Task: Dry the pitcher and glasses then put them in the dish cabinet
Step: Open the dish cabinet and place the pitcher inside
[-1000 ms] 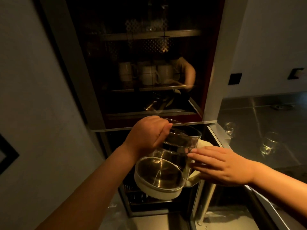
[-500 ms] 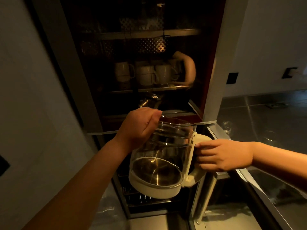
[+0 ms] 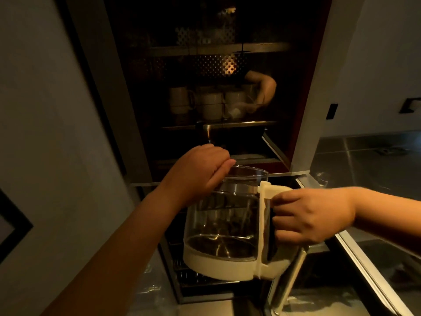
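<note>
The pitcher (image 3: 224, 222) is held in the air in front of the dark dish cabinet (image 3: 218, 87), above the open lower compartment with its wire rack (image 3: 193, 273). It has a clear, rounded body that widens toward the bottom, a cream-coloured base band, and a cream handle (image 3: 265, 224) running down its right side from a flat tab at the rim to the base. The bottom inside looks metallic and shiny, and reflections streak the clear wall. It appears empty and sits nearly upright, tilted slightly.

The left hand (image 3: 200, 174) is curled over the near-left part of the open rim, its fingers (image 3: 224, 166) bent down over the edge and gripping it. The right hand (image 3: 312, 215) is wrapped closed around the handle, its fingers (image 3: 286, 200) passing through the gap between handle and body.

Behind the pitcher, the cabinet's middle shelf (image 3: 218, 125) carries a row of pale mugs (image 3: 211, 103), and the dark glossy surface reflects an arm beside them. A perforated metal panel (image 3: 218, 65) glints above. To the right, a steel worktop (image 3: 369, 160) runs along the wall, and a clear glass (image 3: 322, 177) stands near its left edge, just beside the cabinet. The lighting is dim and warm, so finer detail inside the cabinet is hard to make out.
</note>
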